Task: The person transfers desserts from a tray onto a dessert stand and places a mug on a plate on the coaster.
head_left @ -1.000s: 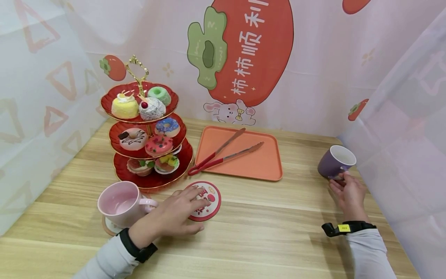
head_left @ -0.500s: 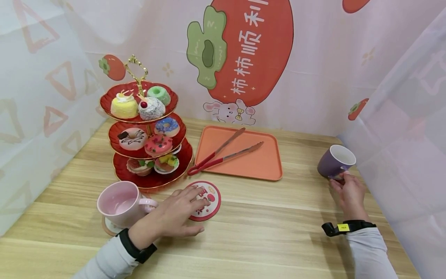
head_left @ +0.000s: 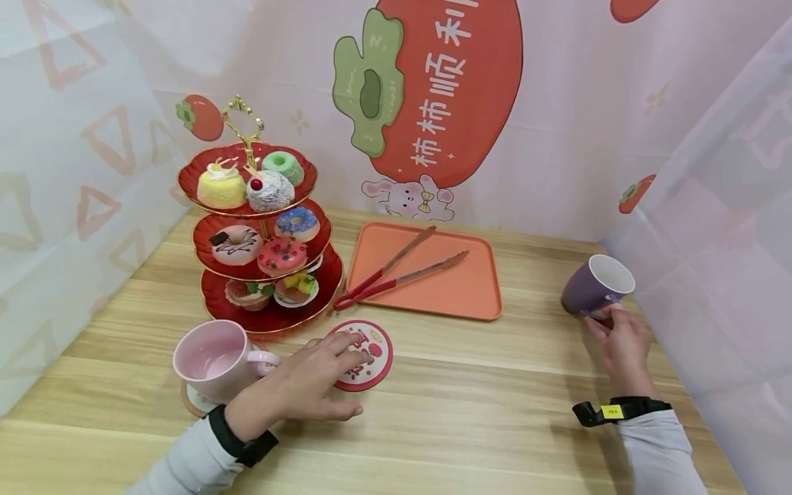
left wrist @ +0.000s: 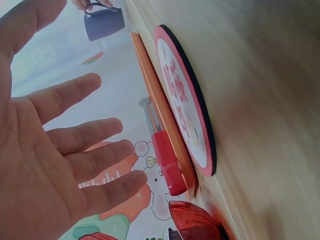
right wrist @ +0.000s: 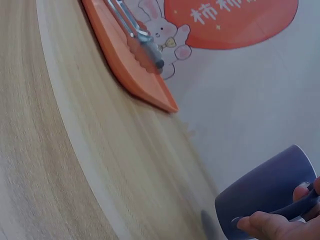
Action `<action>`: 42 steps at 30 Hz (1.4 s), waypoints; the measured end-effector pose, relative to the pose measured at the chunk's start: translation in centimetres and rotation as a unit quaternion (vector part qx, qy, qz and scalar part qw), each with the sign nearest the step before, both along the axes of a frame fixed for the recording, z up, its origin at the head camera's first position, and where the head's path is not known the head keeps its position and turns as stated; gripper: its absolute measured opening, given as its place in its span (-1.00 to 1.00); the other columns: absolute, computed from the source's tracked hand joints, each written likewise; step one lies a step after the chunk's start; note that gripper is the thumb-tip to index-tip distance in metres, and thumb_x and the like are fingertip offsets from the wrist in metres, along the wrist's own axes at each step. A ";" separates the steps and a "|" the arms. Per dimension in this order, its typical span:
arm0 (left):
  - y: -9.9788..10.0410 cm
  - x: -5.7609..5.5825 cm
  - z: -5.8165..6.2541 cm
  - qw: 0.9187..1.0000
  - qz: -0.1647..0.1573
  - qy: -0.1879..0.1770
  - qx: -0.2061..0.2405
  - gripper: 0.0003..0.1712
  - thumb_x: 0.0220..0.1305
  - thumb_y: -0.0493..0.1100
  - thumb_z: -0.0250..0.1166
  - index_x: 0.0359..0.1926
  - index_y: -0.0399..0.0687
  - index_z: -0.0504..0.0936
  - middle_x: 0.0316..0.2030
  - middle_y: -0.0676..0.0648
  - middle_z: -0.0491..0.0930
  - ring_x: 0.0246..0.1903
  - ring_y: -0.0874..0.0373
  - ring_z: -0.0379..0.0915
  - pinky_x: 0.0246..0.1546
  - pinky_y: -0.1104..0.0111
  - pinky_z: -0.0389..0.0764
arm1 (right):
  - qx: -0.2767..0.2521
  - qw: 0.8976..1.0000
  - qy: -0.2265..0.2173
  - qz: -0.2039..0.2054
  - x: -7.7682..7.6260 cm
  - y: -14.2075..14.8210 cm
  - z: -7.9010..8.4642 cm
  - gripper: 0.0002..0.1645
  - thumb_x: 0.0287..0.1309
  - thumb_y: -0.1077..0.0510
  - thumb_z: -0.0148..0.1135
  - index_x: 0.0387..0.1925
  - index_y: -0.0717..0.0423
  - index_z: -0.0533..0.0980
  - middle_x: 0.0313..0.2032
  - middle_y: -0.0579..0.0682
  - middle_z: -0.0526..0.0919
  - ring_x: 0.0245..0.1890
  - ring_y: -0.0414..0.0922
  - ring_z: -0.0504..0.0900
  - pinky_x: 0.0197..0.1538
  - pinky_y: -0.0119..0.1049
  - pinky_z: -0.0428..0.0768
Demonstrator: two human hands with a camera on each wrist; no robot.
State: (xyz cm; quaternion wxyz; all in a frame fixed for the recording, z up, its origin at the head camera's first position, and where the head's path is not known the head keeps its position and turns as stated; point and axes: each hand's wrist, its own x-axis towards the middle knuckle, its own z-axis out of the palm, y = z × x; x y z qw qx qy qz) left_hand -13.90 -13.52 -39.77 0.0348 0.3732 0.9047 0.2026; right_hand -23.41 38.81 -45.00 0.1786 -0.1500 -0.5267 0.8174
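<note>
My right hand (head_left: 626,340) pinches the handle of a purple mug (head_left: 583,290) at the far right of the table. The mug leans slightly, its white inside showing; whether its base touches the table I cannot tell. In the right wrist view, fingers (right wrist: 265,223) and thumb close on the mug's handle (right wrist: 295,206). My left hand (head_left: 303,386) is spread, palm down, partly over a round red-rimmed coaster (head_left: 377,364). The left wrist view shows its fingers (left wrist: 75,95) apart and holding nothing, clear of the coaster.
A pink mug (head_left: 213,368) stands on another coaster (head_left: 194,405) by my left wrist. Behind it rises a three-tier red stand (head_left: 303,315) of donuts and cakes. Red-handled tongs (head_left: 377,289) lie across an orange tray (head_left: 458,295). Printed curtains (head_left: 544,172) enclose the table.
The purple mug tips very slightly to the right and up in my right hand. My left hand stays in nearly the same place.
</note>
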 end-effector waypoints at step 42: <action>1.4 0.0 0.2 0.987 0.103 0.026 0.117 -0.26 -0.11 0.10 0.46 0.11 -0.06 0.50 0.10 -0.10 0.44 0.06 0.01 0.34 -0.02 -0.03 0.36 | 0.128 0.944 0.021 0.304 5.9 -13.4 5.3 -0.68 0.39 0.20 -0.09 -0.37 0.39 0.43 -0.30 0.15 0.60 -0.25 -0.04 0.65 -0.16 -0.28 0.53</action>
